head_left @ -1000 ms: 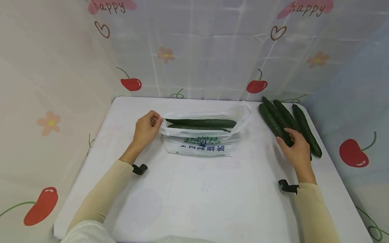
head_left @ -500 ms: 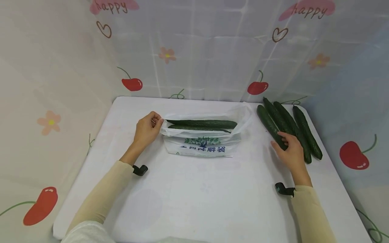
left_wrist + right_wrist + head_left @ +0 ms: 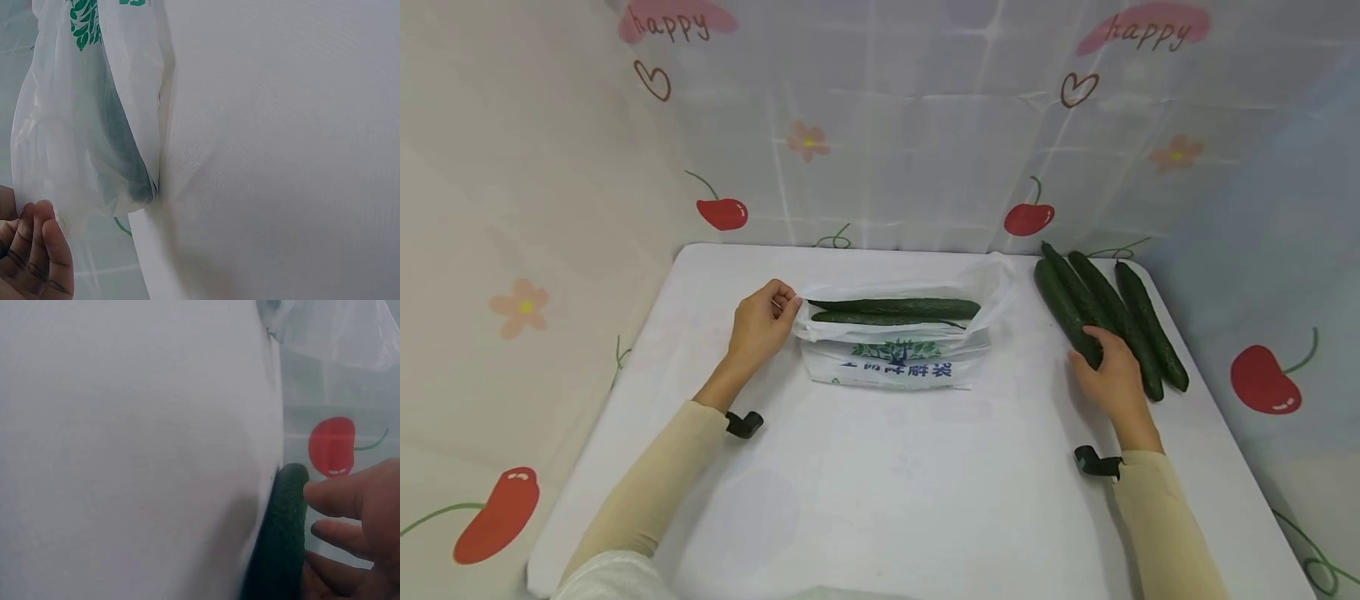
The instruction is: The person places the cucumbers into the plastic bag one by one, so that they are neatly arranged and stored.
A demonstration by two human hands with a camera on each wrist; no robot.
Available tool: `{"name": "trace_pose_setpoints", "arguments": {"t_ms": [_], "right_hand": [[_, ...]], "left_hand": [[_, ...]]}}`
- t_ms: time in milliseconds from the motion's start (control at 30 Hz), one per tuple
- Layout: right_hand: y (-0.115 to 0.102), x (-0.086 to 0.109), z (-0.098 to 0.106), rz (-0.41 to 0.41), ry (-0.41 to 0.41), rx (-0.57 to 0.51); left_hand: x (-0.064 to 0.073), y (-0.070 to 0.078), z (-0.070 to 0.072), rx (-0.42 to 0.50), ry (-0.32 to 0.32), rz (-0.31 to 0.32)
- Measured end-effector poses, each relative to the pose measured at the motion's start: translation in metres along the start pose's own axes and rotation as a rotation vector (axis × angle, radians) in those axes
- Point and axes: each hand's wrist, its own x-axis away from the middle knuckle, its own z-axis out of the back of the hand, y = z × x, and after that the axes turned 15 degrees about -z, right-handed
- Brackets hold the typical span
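Observation:
A white plastic bag point(image 3: 898, 354) with a green tree print lies mid-table, its mouth spread; two cucumbers point(image 3: 895, 308) show inside. My left hand point(image 3: 763, 321) pinches the bag's left edge; in the left wrist view, curled fingertips point(image 3: 47, 212) meet the thin plastic. At the right my right hand point(image 3: 1114, 375) holds the near end of the leftmost cucumber point(image 3: 1063, 308) of a loose group, thumb on its left side and fingers over its top. In the right wrist view this cucumber point(image 3: 281, 531) runs beside the thumb and fingers.
Several more cucumbers point(image 3: 1150, 325) lie side by side just right of the held one, near the white table's point(image 3: 910, 492) right edge. A printed curtain point(image 3: 910, 125) with cherries and flowers hangs behind the table and along its sides.
My right hand has shifted slightly left, taking the near end of the leftmost cucumber with it, away from its neighbour. My left hand keeps its pinch on the bag.

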Motion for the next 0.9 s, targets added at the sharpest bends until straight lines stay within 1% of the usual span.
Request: {"name": "trace_pose_setpoints", "arguments": {"t_ms": [167,333,433,633,767,900], "right_hand": [[0.001,-0.001,-0.009,-0.016,0.018,0.000],[0.004,-0.003,-0.015,0.029,0.036,-0.045],[0.004,-0.005,-0.015,0.040,0.020,-0.066],[0.003,-0.007,-0.016,0.004,-0.024,-0.084],[0.002,-0.008,-0.017,0.017,-0.055,-0.086],[0.003,-0.008,-0.018,0.027,-0.067,-0.094]], "left_hand": [[0.002,0.001,0.001,-0.010,-0.013,-0.003],[0.001,0.002,0.001,-0.016,-0.014,-0.008],[0.001,0.002,0.001,-0.012,-0.011,-0.010],[0.000,0.002,0.000,-0.009,-0.009,-0.006],[0.000,0.002,0.000,-0.008,-0.004,-0.005],[0.000,0.001,0.000,-0.004,-0.007,-0.007]]}}
